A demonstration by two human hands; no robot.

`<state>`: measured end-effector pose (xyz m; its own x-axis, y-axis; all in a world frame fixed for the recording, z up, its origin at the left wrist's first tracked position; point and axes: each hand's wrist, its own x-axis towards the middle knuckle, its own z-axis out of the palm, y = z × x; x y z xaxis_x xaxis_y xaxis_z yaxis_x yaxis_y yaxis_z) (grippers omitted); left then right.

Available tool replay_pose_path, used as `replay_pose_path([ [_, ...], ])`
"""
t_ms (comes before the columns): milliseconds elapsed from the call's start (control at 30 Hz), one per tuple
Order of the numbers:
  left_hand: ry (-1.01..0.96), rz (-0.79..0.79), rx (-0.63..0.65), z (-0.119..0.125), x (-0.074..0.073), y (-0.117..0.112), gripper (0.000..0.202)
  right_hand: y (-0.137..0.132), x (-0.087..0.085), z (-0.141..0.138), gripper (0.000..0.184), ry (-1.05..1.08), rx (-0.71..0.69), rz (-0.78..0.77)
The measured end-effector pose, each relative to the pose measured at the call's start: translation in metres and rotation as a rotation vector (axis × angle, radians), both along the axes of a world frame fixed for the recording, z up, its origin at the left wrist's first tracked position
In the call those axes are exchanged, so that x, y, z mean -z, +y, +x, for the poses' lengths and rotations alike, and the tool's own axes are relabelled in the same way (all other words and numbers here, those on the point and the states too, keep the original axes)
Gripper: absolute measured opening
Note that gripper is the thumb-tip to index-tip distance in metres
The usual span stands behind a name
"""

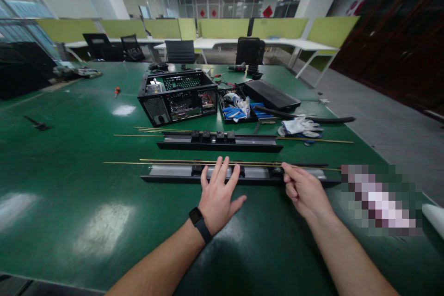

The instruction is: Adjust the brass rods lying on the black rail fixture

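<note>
A long black channel point(176, 179) with a pale inner surface lies crosswise on the green table in front of me. Small black blocks sit in it, and thin brass-coloured rods point(123, 163) run lengthwise along its top. My left hand point(220, 199), with a black watch on the wrist, reaches over the channel's middle, fingers spread, fingertips at the rods. At the channel's right part, my right hand point(305, 189) pinches a thin rod between thumb and forefinger; the other fingers are curled. Just beyond lies a second black channel point(249, 147) with black blocks point(206, 136) and more rods.
An opened black computer case point(157, 106) stands behind the channels. To its right are a black tray with blue-white gloves point(239, 107), a dark panel point(270, 94), a black tube point(333, 120) and another glove point(300, 126). A blurred-out patch point(381, 199) covers the right side.
</note>
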<state>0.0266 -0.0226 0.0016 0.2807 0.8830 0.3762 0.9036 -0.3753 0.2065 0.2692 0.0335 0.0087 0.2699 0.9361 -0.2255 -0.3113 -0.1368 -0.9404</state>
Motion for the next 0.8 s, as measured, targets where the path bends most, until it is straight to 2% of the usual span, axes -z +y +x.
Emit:
replay_pose_path([
  [433,0.001,0.003,0.006,-0.0004,-0.0008,0.0012,0.076,-0.0013,-0.0044,0.0005,0.045,0.040,0.032,-0.018],
  [800,-0.010,0.008,0.004,0.0004,0.0005,0.0015,0.077,-0.0003,-0.0007,0.0011,0.040,0.009,0.002,0.010],
])
